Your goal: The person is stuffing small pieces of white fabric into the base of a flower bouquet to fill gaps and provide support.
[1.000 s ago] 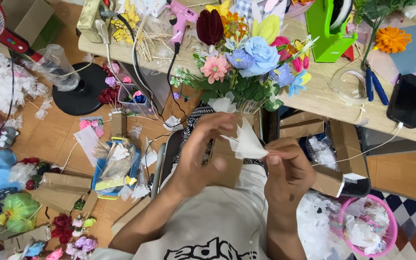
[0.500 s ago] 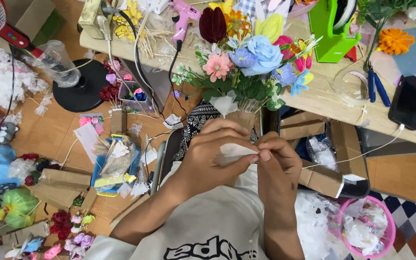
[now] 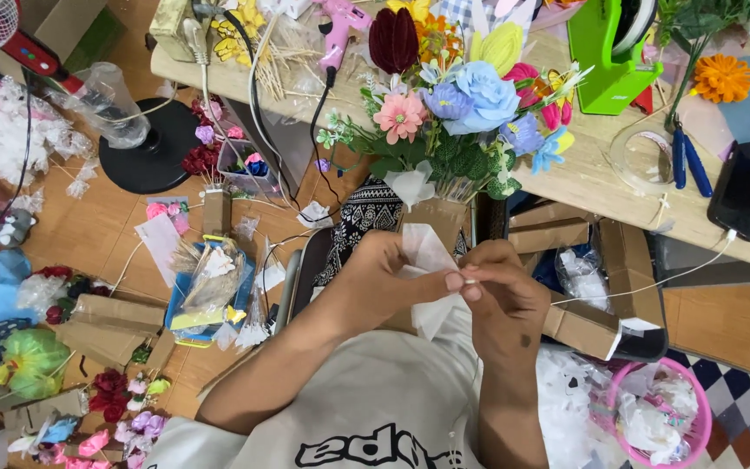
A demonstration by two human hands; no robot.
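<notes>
White tissue-like petal [image 3: 427,260] being pinched between both hands, just below the bouquet of paper flowers [image 3: 457,113] at the table edge [image 3: 601,187]. Left hand [image 3: 384,282] curling around the petal, thumb and forefinger pressing it against the fingertips of the right hand [image 3: 505,300]. Hands meeting, closed on the white piece together. Lying on the table at right: black phone [image 3: 746,188], blue-handled pliers [image 3: 686,161]. Sitting on the floor at lower right: pink basket [image 3: 696,408].
</notes>
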